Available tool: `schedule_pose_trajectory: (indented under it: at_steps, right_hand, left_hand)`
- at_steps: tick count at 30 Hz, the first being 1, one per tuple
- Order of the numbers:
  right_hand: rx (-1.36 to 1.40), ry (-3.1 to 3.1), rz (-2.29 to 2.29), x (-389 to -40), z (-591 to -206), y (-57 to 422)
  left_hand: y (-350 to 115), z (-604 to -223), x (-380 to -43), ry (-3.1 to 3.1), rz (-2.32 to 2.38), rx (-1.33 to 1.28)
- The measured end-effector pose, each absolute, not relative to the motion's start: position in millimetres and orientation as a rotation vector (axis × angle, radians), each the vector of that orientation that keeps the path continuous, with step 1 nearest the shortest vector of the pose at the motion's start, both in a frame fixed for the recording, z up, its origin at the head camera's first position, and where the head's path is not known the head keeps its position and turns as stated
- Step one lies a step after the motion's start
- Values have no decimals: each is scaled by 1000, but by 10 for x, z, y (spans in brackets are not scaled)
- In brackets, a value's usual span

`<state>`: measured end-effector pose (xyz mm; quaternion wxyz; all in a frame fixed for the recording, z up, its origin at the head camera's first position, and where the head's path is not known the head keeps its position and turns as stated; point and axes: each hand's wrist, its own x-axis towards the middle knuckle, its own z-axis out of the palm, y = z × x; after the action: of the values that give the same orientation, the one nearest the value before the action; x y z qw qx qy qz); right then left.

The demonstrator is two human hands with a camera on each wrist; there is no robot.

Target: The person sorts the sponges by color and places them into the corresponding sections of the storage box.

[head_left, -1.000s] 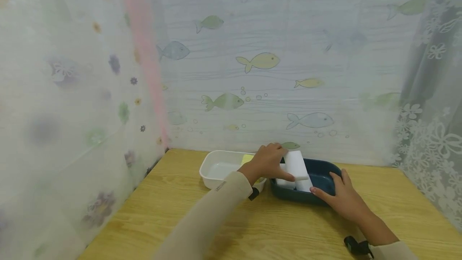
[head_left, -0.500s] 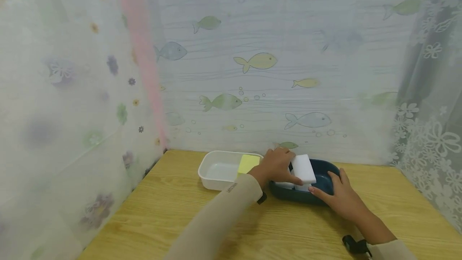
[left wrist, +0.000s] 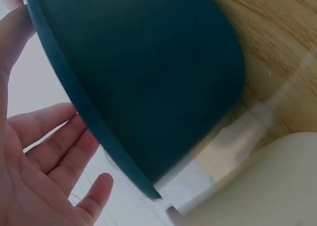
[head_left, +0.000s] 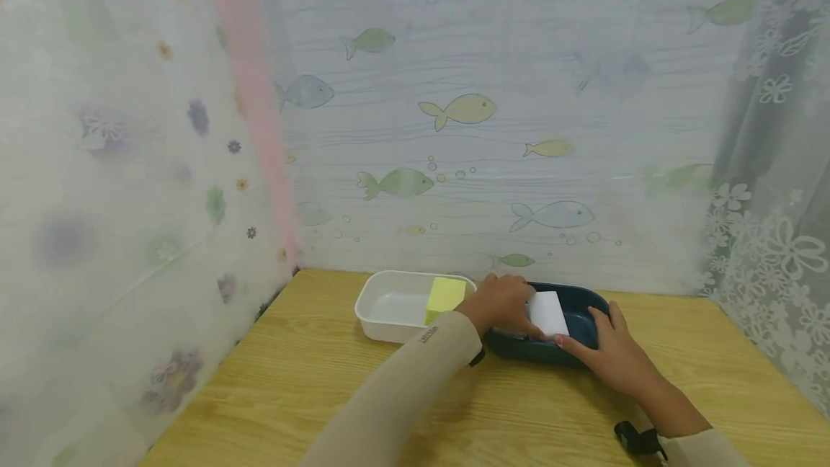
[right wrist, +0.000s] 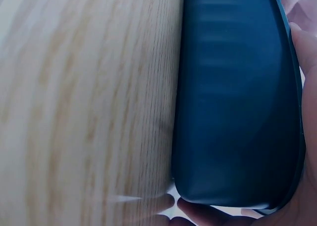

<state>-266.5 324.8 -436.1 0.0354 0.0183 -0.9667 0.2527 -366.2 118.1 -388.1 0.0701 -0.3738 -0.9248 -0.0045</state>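
In the head view, my left hand point(head_left: 502, 305) reaches into the dark blue basin point(head_left: 586, 301) and holds a smooth white block point(head_left: 548, 314) at its left side, low in the basin. The left wrist view shows the fingers point(left wrist: 62, 151) extending past the basin's rim; the block is hidden there. My right hand point(head_left: 616, 355) grips the basin's right end, thumb over the near rim and fingers at the far side. Other white blocks seen earlier in the basin are hidden beneath the left hand and the held block.
To the left stands a white basin point(head_left: 379, 319) with a yellow block point(head_left: 446, 298) at its right end, partly behind the left wrist. Both basins rest on a wood-grain table point(head_left: 311, 352) near its back edge. A fish-print curtain point(head_left: 415, 128) hangs behind.
My left hand has moved slightly right and lowered the white block, which was tilted above the basin, down into it. The yellow block has come into fuller view. The right hand keeps its place.
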Motion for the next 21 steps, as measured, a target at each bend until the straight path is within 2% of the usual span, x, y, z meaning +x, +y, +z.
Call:
schedule_pose_trajectory:
  at_steps: [7, 21]
  right_hand:
    - [42, -2981, 758, -2656, -4354, 3229]
    - [62, -2957, 758, -2667, -4360, 3250]
  left_hand:
    - [1199, -3914, -3665, -2775, 182, -1094]
    - [1200, -3972, -3636, -2741, 200, -1086]
